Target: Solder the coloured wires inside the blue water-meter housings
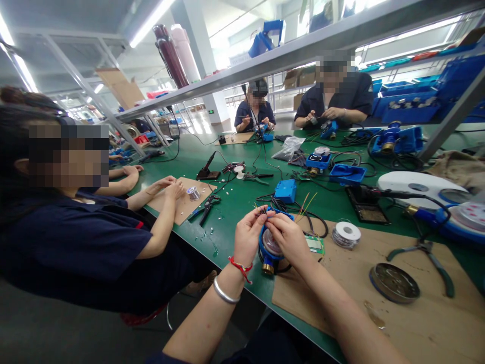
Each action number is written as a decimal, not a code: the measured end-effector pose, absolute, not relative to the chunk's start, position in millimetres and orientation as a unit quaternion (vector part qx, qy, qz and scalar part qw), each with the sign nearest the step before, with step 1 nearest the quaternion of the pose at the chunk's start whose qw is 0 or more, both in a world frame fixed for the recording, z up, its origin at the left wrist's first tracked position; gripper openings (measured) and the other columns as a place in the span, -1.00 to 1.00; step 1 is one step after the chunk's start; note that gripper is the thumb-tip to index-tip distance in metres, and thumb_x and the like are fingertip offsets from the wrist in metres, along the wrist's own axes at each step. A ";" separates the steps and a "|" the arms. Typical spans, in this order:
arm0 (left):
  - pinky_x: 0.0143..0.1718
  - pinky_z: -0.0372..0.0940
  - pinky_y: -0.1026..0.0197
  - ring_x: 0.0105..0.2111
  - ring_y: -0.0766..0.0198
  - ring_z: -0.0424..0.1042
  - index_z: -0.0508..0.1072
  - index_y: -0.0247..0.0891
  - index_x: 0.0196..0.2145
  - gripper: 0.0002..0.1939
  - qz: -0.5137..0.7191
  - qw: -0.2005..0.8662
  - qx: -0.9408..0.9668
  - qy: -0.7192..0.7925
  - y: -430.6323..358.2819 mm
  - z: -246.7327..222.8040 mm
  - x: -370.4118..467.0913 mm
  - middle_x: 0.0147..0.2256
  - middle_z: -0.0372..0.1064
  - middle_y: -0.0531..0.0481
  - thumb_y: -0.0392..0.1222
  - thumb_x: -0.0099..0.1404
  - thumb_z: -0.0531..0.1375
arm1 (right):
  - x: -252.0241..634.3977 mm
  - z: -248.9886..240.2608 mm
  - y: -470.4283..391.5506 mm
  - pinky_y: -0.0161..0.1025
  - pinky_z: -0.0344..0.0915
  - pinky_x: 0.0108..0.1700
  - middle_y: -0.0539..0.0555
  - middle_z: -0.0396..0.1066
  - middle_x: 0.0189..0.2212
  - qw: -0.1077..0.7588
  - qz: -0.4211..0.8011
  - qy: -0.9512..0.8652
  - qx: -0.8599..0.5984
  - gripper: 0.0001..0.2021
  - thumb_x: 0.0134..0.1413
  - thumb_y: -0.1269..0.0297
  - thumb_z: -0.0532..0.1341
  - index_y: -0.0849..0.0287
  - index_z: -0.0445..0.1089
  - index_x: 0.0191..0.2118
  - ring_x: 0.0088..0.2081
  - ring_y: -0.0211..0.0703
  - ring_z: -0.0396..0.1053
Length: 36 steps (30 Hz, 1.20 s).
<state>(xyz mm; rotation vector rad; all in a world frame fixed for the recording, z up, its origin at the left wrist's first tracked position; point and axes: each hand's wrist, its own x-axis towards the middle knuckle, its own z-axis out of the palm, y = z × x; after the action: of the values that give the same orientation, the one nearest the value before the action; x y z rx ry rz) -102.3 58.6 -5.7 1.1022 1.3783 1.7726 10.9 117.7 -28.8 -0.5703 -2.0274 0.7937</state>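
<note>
My left hand [249, 231] and my right hand [291, 236] meet fingertip to fingertip, both pinching thin wires [262, 211]. Under them sits a blue water meter [271, 243] with a round clear window and a brass end, partly hidden by my fingers. Just right of my right hand, a small green circuit board [315, 244] lies at the edge of a cardboard sheet [337, 298]. Yellow and red wires [305, 206] stick up behind my hands. Beyond them is a blue plastic box [285, 191].
On the cardboard are a solder spool [346, 234], a round tin [394, 282] and green-handled pliers [424, 247]. A soldering iron [373, 193] rests behind. At left, a co-worker's hands [170, 188] are over another cardboard sheet. A metal shelf [227, 81] crosses above the green table [235, 212].
</note>
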 end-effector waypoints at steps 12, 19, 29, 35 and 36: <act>0.18 0.15 0.09 0.09 0.11 0.35 0.50 -0.21 -0.01 -0.63 0.593 0.285 0.537 0.527 61.5 12.8 -112.5 0.04 0.43 -0.16 0.00 0.38 0.07 | 9.8 -28.2 118.0 -0.12 0.33 -0.06 0.13 0.36 -0.25 0.413 0.300 -0.833 -0.214 -0.77 0.34 0.29 0.01 0.16 0.40 -0.21 -0.17 -0.09 0.35; 0.16 0.17 0.11 0.06 0.13 0.38 0.56 -0.20 -0.13 -0.64 0.570 0.231 0.580 0.534 66.9 23.8 -107.2 -0.01 0.46 -0.12 -0.02 0.40 0.03 | 13.4 -25.1 116.6 -0.13 0.34 -0.06 0.13 0.39 -0.21 0.408 0.299 -0.834 -0.220 -0.78 0.32 0.29 0.03 0.14 0.42 -0.15 -0.16 -0.10 0.38; 0.28 0.00 0.05 0.20 0.10 0.23 0.57 -0.16 -0.14 -0.72 0.569 0.202 0.613 0.509 85.7 46.1 -107.0 0.08 0.40 -0.07 -0.08 0.36 0.10 | 0.0 6.5 130.0 -0.18 0.33 -0.03 0.15 0.43 -0.16 0.480 0.286 -0.794 -0.238 -0.81 0.27 0.35 0.10 0.17 0.47 -0.19 -0.10 -0.12 0.39; 0.13 0.19 0.04 -0.02 0.05 0.44 0.59 -0.27 -0.29 -0.65 0.599 0.250 0.552 0.524 109.8 48.9 -110.9 -0.12 0.53 -0.17 -0.01 0.36 0.08 | 12.1 -7.7 161.2 -0.06 0.27 0.07 0.20 0.48 -0.15 0.395 0.279 -0.842 -0.239 -0.94 0.05 0.42 0.30 0.22 0.55 -0.34 -0.07 -0.04 0.41; 0.10 0.22 0.03 -0.06 0.05 0.46 0.59 -0.29 -0.30 -0.63 0.596 0.260 0.548 0.527 114.6 48.6 -110.6 -0.15 0.54 -0.18 -0.01 0.36 0.07 | 14.3 -4.6 165.4 -0.07 0.26 0.09 0.20 0.48 -0.11 0.385 0.282 -0.846 -0.239 -0.89 0.02 0.42 0.32 0.23 0.55 -0.27 -0.04 -0.03 0.40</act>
<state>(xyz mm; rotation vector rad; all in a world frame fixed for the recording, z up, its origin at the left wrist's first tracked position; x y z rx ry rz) -110.6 114.6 48.6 1.4845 1.4272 1.6141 14.3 165.4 -4.6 -0.6094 -2.1554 0.7182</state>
